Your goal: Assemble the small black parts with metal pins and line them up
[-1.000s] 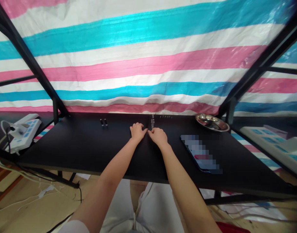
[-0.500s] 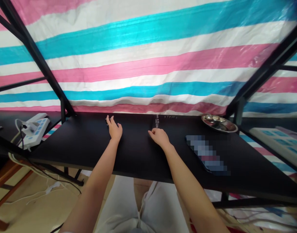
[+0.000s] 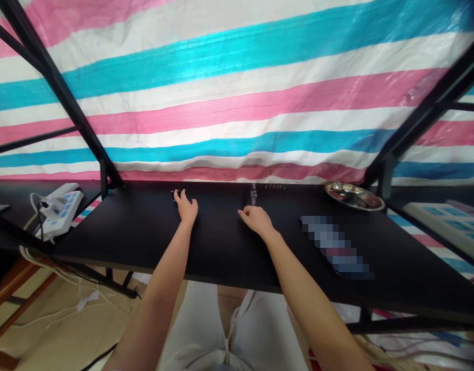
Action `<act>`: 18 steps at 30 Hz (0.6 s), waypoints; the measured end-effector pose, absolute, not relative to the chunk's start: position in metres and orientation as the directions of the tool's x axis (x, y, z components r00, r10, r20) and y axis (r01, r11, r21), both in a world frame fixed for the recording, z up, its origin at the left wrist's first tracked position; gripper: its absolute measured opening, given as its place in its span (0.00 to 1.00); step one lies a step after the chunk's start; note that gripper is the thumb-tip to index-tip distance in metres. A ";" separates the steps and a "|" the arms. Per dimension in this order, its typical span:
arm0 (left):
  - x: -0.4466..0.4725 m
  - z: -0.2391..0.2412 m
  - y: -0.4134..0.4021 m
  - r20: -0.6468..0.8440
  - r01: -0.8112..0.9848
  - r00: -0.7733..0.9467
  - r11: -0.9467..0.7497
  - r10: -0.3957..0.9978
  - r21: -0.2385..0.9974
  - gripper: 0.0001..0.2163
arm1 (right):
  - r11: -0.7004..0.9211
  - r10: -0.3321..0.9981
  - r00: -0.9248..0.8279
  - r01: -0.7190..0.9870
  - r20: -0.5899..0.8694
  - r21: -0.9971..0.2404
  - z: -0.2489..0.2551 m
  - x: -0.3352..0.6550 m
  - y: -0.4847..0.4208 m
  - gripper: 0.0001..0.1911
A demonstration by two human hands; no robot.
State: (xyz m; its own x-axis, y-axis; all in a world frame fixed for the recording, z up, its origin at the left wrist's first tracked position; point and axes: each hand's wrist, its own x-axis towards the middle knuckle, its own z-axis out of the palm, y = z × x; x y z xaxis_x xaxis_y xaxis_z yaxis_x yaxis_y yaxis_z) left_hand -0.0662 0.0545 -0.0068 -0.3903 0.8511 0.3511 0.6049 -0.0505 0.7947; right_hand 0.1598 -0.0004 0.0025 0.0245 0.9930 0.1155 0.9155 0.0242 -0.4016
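My left hand (image 3: 187, 207) rests over the left half of the black tabletop with its fingers spread. At its fingertips are small shiny pieces (image 3: 173, 192), too small to name and partly covered by the fingers. My right hand (image 3: 257, 219) lies on the table with the fingers curled in; anything inside them is hidden. Just beyond its knuckles stands a column of small clear bead-like pieces (image 3: 254, 194), running toward the back edge. To the right of that column is a short row of similar tiny pieces (image 3: 275, 187).
A round metal plate (image 3: 355, 197) sits at the back right of the black table (image 3: 221, 247). A blurred-out flat object (image 3: 335, 247) lies right of my right arm. White power strips (image 3: 62, 211) with cables are at the left. Black frame bars and a striped sheet (image 3: 237, 93) stand behind.
The whole view has shifted slightly. My left hand has drawn back a little toward me, its fingers still spread. My right hand stays almost in place, curled.
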 end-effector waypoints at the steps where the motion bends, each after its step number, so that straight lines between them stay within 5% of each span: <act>1: -0.066 -0.006 0.055 0.341 0.598 -0.392 -0.045 0.854 0.801 0.25 | 0.022 0.993 0.025 0.916 0.112 -0.401 0.003 0.160 0.000 0.16; 11: -0.062 -0.010 0.060 0.340 0.473 -0.387 -0.132 0.857 0.871 0.25 | 0.031 0.993 0.022 0.907 0.119 -0.420 0.004 0.159 -0.002 0.16; 18: -0.042 -0.002 0.052 0.039 -0.135 -0.305 -0.084 0.951 0.987 0.18 | 0.139 0.980 -0.042 0.842 0.193 -0.521 0.000 0.157 -0.001 0.15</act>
State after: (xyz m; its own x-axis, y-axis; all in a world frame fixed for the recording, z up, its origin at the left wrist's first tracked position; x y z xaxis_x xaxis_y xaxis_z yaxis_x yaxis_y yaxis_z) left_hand -0.0418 0.0516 -0.0025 -0.3052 0.9515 0.0388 -0.1353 -0.0837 0.9873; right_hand 0.1568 -0.0008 0.0002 -0.0424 0.9802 0.1932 0.8422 0.1391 -0.5209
